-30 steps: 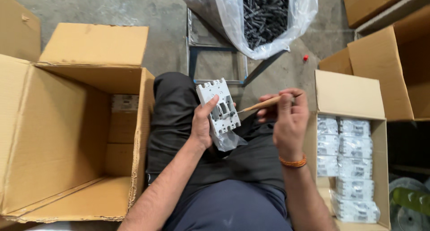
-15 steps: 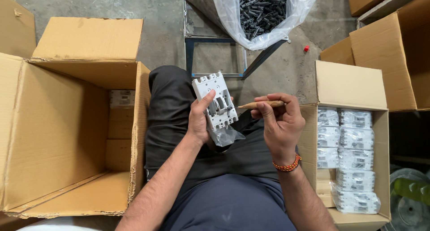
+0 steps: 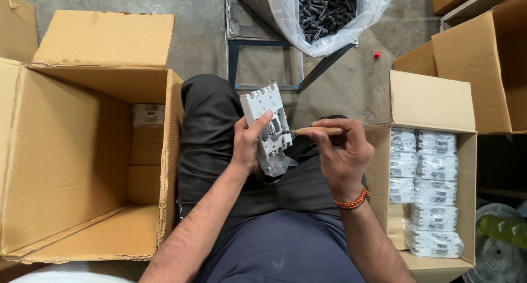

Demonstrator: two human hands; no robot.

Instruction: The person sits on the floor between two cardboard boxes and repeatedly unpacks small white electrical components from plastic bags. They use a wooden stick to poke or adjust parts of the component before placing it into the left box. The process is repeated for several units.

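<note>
Left hand [image 3: 248, 146] grips a white breaker [image 3: 267, 120] over the lap, fingers clamped on its edge, thumb across its face. Right hand [image 3: 341, 151] holds a wooden-handled tool [image 3: 317, 131], fingers closed around the handle, tip touching the breaker. Large open box [image 3: 82, 151] at left; box of wrapped breakers [image 3: 428, 184] at right; bag of dark screws [image 3: 324, 11] ahead.

Open cardboard box [image 3: 82, 167] at left; clear bag of black parts [image 3: 324, 11] on metal stand [image 3: 263, 63]; red cap [image 3: 377, 55] on floor.
</note>
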